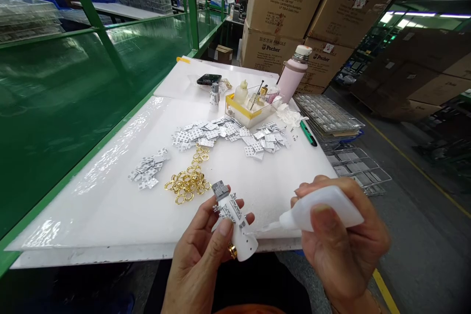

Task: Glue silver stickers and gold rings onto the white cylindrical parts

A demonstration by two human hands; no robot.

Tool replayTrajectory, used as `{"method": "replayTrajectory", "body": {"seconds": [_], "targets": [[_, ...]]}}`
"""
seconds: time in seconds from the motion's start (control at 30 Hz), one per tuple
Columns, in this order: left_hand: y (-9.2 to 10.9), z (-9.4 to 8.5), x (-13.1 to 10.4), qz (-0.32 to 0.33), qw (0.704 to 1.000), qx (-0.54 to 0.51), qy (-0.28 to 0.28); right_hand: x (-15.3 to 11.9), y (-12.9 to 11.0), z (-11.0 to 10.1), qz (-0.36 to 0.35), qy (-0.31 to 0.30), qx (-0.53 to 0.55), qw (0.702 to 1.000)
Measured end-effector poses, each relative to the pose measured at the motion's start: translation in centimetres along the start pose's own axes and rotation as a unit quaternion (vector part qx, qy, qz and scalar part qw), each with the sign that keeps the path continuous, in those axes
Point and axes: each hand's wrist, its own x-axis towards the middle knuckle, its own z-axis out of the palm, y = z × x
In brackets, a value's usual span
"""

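Note:
My left hand (206,250) holds a white model part (245,245) with grey detailed pieces and a grey block at its upper end; the thumb presses on its front. A gold ring sits by the lower fingers. In my right hand (342,235) is a white squeeze bottle (331,208), tilted, with its thin tip pointing left at the model part's lower half. Whether the tip touches it is hard to tell. Beyond my hands lie a pile of gold rings (189,184), small grey plates (149,169) at the left and more grey plates (206,132) farther back.
A clear tray with yellow edging (245,117) holds small bottles. Near it stand a pink flask (292,76) and a similar model part (214,97). A green pen (308,133) lies by the right edge. Stacked cartons (283,5) rise behind; a green conveyor (73,88) runs along the left.

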Motion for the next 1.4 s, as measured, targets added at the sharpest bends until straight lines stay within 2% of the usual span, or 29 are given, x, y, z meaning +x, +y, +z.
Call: {"method": "replayTrajectory", "body": {"seconds": [0.27, 0.53, 0.8, 1.1, 1.4], "targets": [[0.02, 0.51, -0.22, 0.010, 1.000, -0.007, 0.017, 0.02, -0.39, -0.03, -0.009, -0.004, -0.006, 1.000], [0.03, 0.28, -0.21, 0.009, 1.000, -0.004, 0.001, 0.14, -0.29, 0.14, -0.009, 0.004, -0.013, 1.000], [0.25, 0.61, -0.37, 0.010, 1.000, 0.014, 0.021, -0.47, -0.72, -0.72, 0.013, 0.026, 0.010, 1.000], [0.01, 0.43, -0.40, 0.008, 1.000, 0.016, 0.012, -0.64, -0.52, -0.51, 0.029, 0.006, 0.030, 0.999], [0.14, 0.45, -0.51, 0.003, 1.000, 0.003, 0.016, -0.72, -0.68, -0.69, 0.007, -0.006, 0.012, 1.000]]}}
